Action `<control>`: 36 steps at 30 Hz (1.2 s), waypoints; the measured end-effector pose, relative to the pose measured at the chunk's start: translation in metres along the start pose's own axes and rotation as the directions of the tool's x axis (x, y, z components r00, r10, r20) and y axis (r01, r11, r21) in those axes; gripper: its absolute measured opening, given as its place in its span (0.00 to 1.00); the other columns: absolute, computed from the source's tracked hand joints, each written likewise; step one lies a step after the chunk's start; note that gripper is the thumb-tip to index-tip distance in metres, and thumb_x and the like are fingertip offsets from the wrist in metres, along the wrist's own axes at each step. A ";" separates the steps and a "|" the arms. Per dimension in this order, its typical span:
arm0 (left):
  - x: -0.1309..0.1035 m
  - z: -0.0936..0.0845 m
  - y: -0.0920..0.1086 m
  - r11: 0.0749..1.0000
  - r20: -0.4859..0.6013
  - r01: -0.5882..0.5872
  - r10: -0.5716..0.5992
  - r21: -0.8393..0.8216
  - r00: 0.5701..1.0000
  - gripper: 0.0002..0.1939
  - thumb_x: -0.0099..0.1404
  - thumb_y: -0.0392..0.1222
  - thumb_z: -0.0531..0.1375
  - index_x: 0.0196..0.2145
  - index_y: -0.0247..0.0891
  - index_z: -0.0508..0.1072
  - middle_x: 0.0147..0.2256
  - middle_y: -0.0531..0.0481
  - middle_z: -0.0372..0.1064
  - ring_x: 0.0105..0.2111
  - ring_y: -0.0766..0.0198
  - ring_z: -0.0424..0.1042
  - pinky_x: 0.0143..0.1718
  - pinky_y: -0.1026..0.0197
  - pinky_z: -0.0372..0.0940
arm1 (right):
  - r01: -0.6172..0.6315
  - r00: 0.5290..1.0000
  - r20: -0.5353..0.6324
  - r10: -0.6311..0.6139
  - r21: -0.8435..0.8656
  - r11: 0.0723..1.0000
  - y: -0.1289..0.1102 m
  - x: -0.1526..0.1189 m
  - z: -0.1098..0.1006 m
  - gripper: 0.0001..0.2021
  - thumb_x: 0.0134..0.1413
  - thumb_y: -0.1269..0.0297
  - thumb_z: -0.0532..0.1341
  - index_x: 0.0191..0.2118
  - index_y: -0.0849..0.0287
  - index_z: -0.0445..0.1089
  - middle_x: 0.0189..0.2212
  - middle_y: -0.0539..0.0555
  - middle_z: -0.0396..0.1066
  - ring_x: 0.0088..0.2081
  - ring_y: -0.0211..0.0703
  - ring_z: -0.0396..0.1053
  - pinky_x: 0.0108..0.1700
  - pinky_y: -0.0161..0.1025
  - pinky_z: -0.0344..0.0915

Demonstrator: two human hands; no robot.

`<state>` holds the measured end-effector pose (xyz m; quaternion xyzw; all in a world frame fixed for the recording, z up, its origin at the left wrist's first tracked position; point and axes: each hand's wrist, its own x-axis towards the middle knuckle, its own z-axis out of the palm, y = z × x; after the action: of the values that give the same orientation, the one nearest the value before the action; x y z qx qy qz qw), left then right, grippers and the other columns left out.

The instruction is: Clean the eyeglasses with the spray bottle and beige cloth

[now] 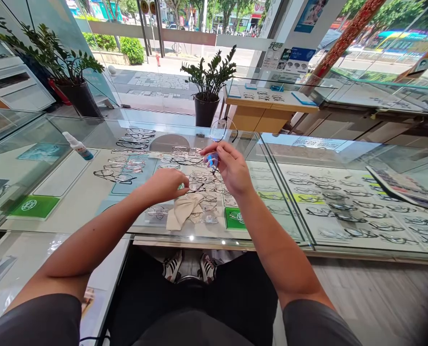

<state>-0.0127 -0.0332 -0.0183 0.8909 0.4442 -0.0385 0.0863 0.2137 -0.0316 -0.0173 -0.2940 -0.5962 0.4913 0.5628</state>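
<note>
A glass counter (73,190) spans the view in front of the person, with rows of frames (344,206) showing in its right part and more glasses (115,178) spread across the middle. Well to the left is a spray bottle (79,146), with a green card (35,206) nearer the person. A second green card (232,218) is partly hidden by the right forearm. A crumpled cloth (181,211) lies over part of the middle group, hiding some frames. At the far right rests a magazine (409,185). Beyond the counter stand a plant (206,103) in a dark pot and a side cabinet (264,103), before the window.

The right hand (232,168) pinches a pair of eyeglasses (211,161) between thumb and fingers, raised above the counter. One lens is at the fingertips; the other lens and a dark temple rise beyond the hand. The left hand (169,185) is bent with curled fingers, just beyond the cloth and apart from the eyeglasses, which are to its right; whether it grips anything cannot be told.
</note>
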 end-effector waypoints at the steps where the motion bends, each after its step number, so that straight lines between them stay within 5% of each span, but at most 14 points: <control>1: -0.001 0.000 0.000 1.000 0.003 -0.008 0.008 -0.003 1.000 0.11 0.73 0.41 0.61 0.41 0.43 0.87 0.43 0.49 0.86 0.43 0.52 0.80 0.36 0.57 0.58 | 0.001 1.000 -0.001 -0.001 -0.002 1.000 0.000 0.000 0.000 0.15 0.72 0.45 0.64 0.43 0.50 0.80 0.46 0.54 0.80 0.45 0.45 0.74 0.49 0.46 0.72; 9: -0.012 -0.009 0.001 1.000 -0.089 -0.026 0.025 -0.017 0.996 0.14 0.77 0.48 0.60 0.44 0.41 0.85 0.44 0.46 0.84 0.39 0.54 0.79 0.34 0.57 0.54 | 0.006 1.000 0.008 -0.006 0.008 1.000 -0.002 -0.001 0.001 0.14 0.73 0.48 0.63 0.43 0.49 0.80 0.45 0.54 0.79 0.44 0.44 0.74 0.49 0.45 0.72; 14: -0.026 -0.013 0.011 0.955 0.005 -0.289 0.290 -0.064 0.957 0.19 0.69 0.60 0.71 0.50 0.47 0.85 0.43 0.49 0.84 0.38 0.55 0.79 0.33 0.58 0.54 | -0.006 1.000 0.004 0.006 0.000 1.000 -0.002 -0.001 0.001 0.14 0.73 0.47 0.63 0.43 0.49 0.80 0.46 0.54 0.79 0.45 0.45 0.74 0.49 0.45 0.72; 18: -0.028 -0.005 0.021 0.944 0.089 -0.329 0.330 -0.026 0.940 0.11 0.65 0.47 0.76 0.42 0.44 0.84 0.36 0.50 0.83 0.33 0.57 0.76 0.31 0.58 0.51 | 0.004 1.000 0.016 -0.005 0.043 0.999 0.000 0.000 0.000 0.13 0.74 0.49 0.63 0.42 0.49 0.81 0.46 0.53 0.80 0.45 0.44 0.74 0.49 0.45 0.71; 23: -0.021 0.005 0.028 0.932 0.077 -0.363 0.362 -0.001 0.929 0.08 0.66 0.31 0.67 0.30 0.40 0.78 0.30 0.50 0.80 0.29 0.60 0.73 0.29 0.57 0.46 | 0.007 1.000 0.010 -0.008 0.039 0.999 0.000 -0.001 0.000 0.13 0.73 0.48 0.64 0.43 0.49 0.81 0.45 0.53 0.81 0.45 0.44 0.74 0.49 0.46 0.71; 28: -0.024 -0.003 0.016 0.897 0.043 -0.407 0.420 -0.173 0.907 0.07 0.68 0.33 0.65 0.33 0.42 0.82 0.31 0.52 0.80 0.29 0.63 0.73 0.31 0.58 0.53 | 0.007 1.000 0.008 -0.007 0.047 0.999 0.002 -0.001 -0.001 0.13 0.73 0.49 0.64 0.44 0.49 0.81 0.46 0.53 0.80 0.46 0.45 0.75 0.50 0.45 0.72; 32: -0.034 -0.028 -0.008 0.840 -0.154 -0.405 0.374 -0.361 0.915 0.07 0.73 0.43 0.62 0.39 0.41 0.80 0.32 0.52 0.77 0.30 0.65 0.70 0.34 0.61 0.61 | 0.011 1.000 -0.005 -0.011 0.035 0.999 0.001 -0.001 -0.001 0.13 0.74 0.50 0.64 0.43 0.50 0.82 0.45 0.53 0.81 0.46 0.44 0.75 0.49 0.45 0.72; 36: -0.035 -0.040 -0.026 0.833 -0.476 -0.352 0.123 -0.426 0.871 0.12 0.75 0.48 0.60 0.36 0.39 0.73 0.38 0.47 0.77 0.39 0.61 0.73 0.41 0.60 0.66 | 0.003 1.000 0.003 -0.003 0.038 0.999 -0.001 -0.001 0.000 0.13 0.74 0.49 0.63 0.43 0.50 0.81 0.46 0.53 0.81 0.44 0.44 0.76 0.49 0.46 0.72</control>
<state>-0.0551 -0.0376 0.0229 0.8729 0.3293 0.2863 0.2181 0.2147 -0.0330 -0.0164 -0.2816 -0.5883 0.5019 0.5681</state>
